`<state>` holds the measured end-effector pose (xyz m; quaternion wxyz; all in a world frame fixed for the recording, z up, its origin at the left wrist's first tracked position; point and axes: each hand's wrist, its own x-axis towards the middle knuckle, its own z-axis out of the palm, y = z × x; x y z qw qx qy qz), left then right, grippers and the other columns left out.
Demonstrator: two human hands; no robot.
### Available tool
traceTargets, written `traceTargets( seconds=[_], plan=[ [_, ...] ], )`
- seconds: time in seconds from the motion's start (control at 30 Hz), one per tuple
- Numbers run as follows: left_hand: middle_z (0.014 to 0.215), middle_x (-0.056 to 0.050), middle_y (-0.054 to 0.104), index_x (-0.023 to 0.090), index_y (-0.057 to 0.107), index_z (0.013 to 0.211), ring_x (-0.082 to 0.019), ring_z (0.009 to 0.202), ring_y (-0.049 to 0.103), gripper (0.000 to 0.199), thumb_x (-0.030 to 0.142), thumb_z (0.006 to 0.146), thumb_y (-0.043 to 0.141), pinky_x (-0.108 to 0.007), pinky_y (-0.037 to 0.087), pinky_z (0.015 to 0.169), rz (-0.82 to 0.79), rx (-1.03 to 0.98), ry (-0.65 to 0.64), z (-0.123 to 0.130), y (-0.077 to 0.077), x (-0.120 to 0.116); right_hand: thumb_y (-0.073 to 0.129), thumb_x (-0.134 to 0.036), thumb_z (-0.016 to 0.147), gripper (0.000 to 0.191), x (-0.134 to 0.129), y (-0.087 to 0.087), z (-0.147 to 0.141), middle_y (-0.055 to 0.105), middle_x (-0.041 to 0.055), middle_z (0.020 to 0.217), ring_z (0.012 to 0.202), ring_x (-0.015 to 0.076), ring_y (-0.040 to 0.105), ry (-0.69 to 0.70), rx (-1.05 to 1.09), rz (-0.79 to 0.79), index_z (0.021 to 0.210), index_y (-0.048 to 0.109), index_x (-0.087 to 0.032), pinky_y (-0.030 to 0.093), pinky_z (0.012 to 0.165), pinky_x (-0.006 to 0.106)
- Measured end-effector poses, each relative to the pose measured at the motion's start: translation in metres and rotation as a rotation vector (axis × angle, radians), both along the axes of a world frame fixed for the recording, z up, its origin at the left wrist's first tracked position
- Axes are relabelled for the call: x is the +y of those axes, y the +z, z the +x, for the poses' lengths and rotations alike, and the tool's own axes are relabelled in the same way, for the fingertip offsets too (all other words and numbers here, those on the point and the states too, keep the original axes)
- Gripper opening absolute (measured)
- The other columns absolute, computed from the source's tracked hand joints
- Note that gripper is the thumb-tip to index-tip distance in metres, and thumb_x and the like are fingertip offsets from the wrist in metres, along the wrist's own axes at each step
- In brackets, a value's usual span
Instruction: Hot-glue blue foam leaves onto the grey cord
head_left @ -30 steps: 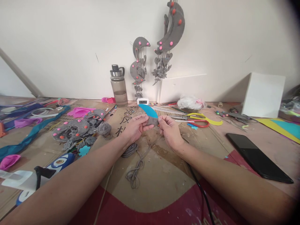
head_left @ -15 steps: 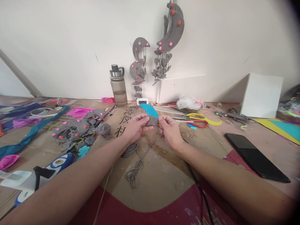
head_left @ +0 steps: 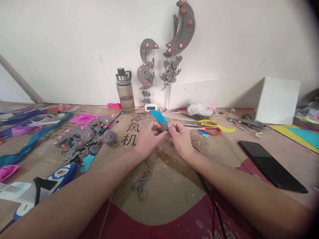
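Observation:
A small grey felt piece (head_left: 163,127) is held between my two hands above the cardboard. My left hand (head_left: 149,136) grips its left side with thumb and fingers. At the right end my right hand (head_left: 179,136) pinches the felt, fingers closed, and a speck of orange-red shows by the fingertips. A curved blue felt piece (head_left: 157,116) rises just behind the grey one; whether they are joined, I cannot tell. Grey cord (head_left: 141,186) lies loosely looped on the cardboard below my hands.
Red-handled scissors (head_left: 214,130) lie right of my hands, a black phone (head_left: 272,167) farther right. A water bottle (head_left: 125,93) stands at the back. Grey moon mobiles (head_left: 188,28) hang on the wall. Left are a yarn ball (head_left: 109,137), felt moons (head_left: 83,134) and a blue-white tool (head_left: 63,176).
My left hand has turned and its thumb has shifted lower along the grey felt, covering more of it. The right hand keeps its pinch in nearly the same spot.

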<state>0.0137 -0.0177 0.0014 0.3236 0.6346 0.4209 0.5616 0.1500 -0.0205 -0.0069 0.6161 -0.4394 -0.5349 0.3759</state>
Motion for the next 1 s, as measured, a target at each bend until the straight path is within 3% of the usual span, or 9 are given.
traceTargets(
  seconds=[0.2, 0.47, 0.77, 1.0],
  plan=[
    [0.085, -0.004, 0.063, 0.02, 0.061, 0.08, -0.02, 0.088, 0.059, 0.031, 0.035, 0.061, 0.081, -0.033, 0.042, 0.089, 0.014, 0.083, 0.026, -0.001, -0.004, 0.003, 0.056, -0.04, 0.081, 0.02, -0.008, 0.006, -0.002, 0.042, -0.005, 0.06, 0.054, 0.0099, 0.037, -0.004, -0.096, 0.036, 0.079, 0.056, -0.02, 0.032, 0.051, 0.024],
    [0.086, -0.004, 0.061, 0.019, 0.054, 0.083, -0.019, 0.087, 0.061, 0.026, 0.027, 0.067, 0.073, -0.033, 0.05, 0.079, 0.002, 0.04, 0.025, 0.002, -0.008, 0.005, 0.056, -0.035, 0.081, 0.018, -0.011, 0.01, -0.004, 0.054, -0.0023, 0.067, 0.064, 0.0114, 0.046, 0.032, -0.149, 0.092, 0.081, 0.06, -0.018, 0.039, 0.062, 0.025],
    [0.083, 0.001, 0.054, 0.019, 0.045, 0.09, -0.01, 0.068, 0.055, 0.024, 0.02, 0.072, 0.062, -0.021, 0.052, 0.047, -0.169, -0.201, -0.227, 0.004, -0.004, 0.001, 0.054, -0.031, 0.084, 0.018, -0.015, 0.01, -0.005, 0.067, 0.0026, 0.085, 0.079, 0.0141, 0.059, 0.071, -0.186, 0.147, 0.089, 0.065, -0.018, 0.046, 0.078, 0.029],
    [0.076, 0.001, 0.055, 0.018, 0.047, 0.085, -0.011, 0.062, 0.058, 0.014, 0.023, 0.078, 0.058, -0.026, 0.056, 0.05, -0.227, -0.278, -0.298, 0.004, 0.001, -0.002, 0.052, -0.03, 0.086, 0.02, -0.016, 0.01, -0.005, 0.067, 0.003, 0.086, 0.078, 0.0139, 0.059, 0.054, -0.263, 0.177, 0.092, 0.066, -0.017, 0.047, 0.075, 0.028]
  ],
)
